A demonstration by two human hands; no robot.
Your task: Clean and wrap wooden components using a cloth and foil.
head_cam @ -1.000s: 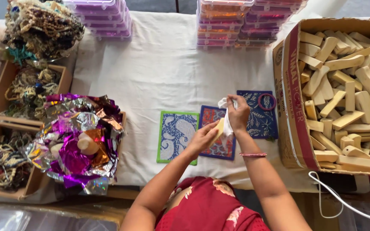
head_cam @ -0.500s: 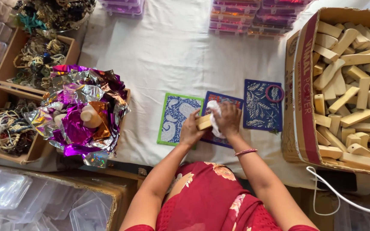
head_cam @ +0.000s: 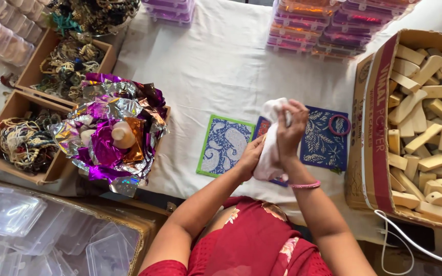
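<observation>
My right hand (head_cam: 290, 128) is shut on a white cloth (head_cam: 268, 156) and holds it up above the table. My left hand (head_cam: 249, 156) presses into the cloth from the left, its fingers closed around the pale wooden block, which the cloth hides. Below the hands lie three printed mats. A green-edged blue paisley mat (head_cam: 224, 145) lies at the left. A red and blue mat (head_cam: 262, 127) is mostly hidden by the hands. A dark blue leaf mat (head_cam: 323, 145) at the right has a pink bangle (head_cam: 339, 124) on it.
A cardboard box (head_cam: 379, 128) of several wooden blocks (head_cam: 425, 117) stands at the right. Stacked coloured plastic cases (head_cam: 328, 25) line the far edge. At the left are a crumpled foil pile (head_cam: 103, 148), bead trays (head_cam: 67, 66) and clear plastic containers (head_cam: 26, 230). A white cable (head_cam: 410, 245) runs at lower right.
Both hands have risen from the red and blue mat. The cloth now hangs over the wooden block, which showed in my left hand before. The view has shifted.
</observation>
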